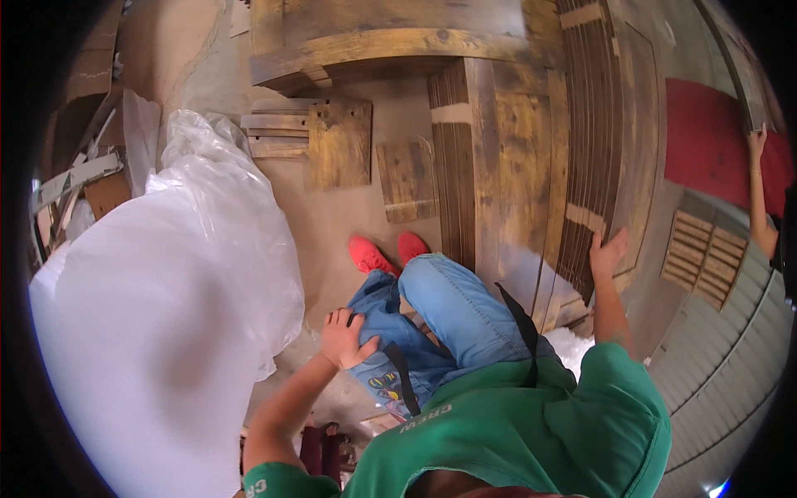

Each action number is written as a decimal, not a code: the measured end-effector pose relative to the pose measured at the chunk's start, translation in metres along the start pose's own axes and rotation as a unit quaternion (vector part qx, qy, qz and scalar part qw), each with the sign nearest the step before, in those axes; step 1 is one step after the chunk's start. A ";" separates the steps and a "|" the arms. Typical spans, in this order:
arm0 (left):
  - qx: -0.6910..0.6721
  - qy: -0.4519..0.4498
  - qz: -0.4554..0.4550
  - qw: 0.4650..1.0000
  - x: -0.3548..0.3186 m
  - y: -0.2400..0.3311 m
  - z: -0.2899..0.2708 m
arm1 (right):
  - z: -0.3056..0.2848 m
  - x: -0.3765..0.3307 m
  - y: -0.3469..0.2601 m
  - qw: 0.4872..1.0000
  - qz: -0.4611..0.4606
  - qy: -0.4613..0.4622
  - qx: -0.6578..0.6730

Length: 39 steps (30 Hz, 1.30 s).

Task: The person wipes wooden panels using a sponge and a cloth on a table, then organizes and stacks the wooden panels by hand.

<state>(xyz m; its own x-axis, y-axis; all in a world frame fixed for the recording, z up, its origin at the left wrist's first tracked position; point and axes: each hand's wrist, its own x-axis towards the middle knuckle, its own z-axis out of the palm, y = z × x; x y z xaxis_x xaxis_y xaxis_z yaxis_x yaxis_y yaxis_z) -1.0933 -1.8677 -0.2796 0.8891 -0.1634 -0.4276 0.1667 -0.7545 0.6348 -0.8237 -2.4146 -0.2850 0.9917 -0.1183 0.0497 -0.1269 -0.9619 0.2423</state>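
My left hand [345, 339] rests on the left leg of my blue jeans [378, 303], fingers apart and slightly bent, with a dark band near one finger. Off to the right, my right hand [608, 253] is stretched out with its fingers spread. It lies against the outer side of a tall stack of brown wooden panels [591, 124], and nothing shows in its grip. Whether the palm presses on the wood I cannot tell. Beside that stack stands another pile of stained wooden boards [523, 158], close to my right knee.
A large bundle of white plastic sheeting [241, 207] fills the left side. Loose wooden pieces [340, 143] lie on the floor ahead of my red shoes [369, 253]. Wooden furniture parts [398, 41] stand at the back. Another person's arm [757, 183] shows far right, near a slatted wooden pallet [704, 259].
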 end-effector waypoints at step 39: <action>0.081 0.225 -0.031 0.971 0.042 0.037 0.030 | -0.142 0.037 0.119 0.943 -0.087 -0.056 0.315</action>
<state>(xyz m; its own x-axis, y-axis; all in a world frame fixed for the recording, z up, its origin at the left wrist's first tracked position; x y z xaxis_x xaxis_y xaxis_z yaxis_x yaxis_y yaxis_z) -1.0626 -1.9217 -0.2936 0.9816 0.1524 -0.1152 0.1897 -0.8500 0.4915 -0.8044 -2.4981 -0.1163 0.9968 0.0626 -0.0497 0.0384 -0.9208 -0.3882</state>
